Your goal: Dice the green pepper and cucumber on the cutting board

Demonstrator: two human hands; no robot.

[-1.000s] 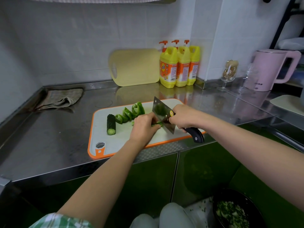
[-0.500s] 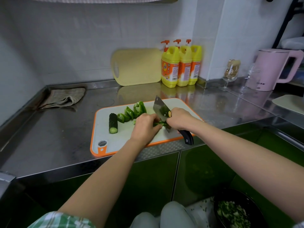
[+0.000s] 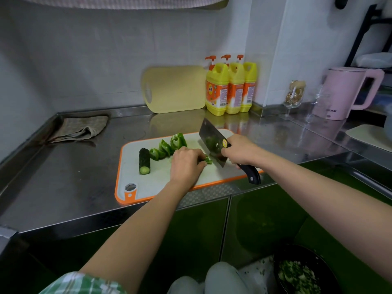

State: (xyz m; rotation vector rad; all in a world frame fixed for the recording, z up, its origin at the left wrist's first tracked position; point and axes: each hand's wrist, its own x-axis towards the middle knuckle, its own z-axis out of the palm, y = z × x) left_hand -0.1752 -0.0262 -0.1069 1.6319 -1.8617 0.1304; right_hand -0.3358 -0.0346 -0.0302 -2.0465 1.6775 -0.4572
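Two hands met over the right half of the cutting board (image 3: 157,181), which lay near the front edge of the steel worktop (image 3: 63,187). The left hand (image 3: 186,164) sat knuckles-up on a small strip of green pepper (image 3: 208,160), fingers curled down on it so that only its cut end showed beside the blade. The right hand (image 3: 239,150) was wrapped tight round the knife (image 3: 212,143) where blade met handle, the black handle end reaching the board's front right corner. The blade stood tilted with its edge just beside the strip; whether it touched the board could not be told. More pepper pieces (image 3: 167,146) lay in a row toward the board's back edge, and a stub of cucumber (image 3: 144,161) lay uncut near the left edge, well apart from the knife. The step looked like dicing that strip, with most of the work left. To do it well, the fingertips should probably be tucked behind the knuckles, the flat of the blade riding against them, the cuts short and even, the left hand backing along the strip after each one. The strip looked small and slick, so a loose press might let it skid.
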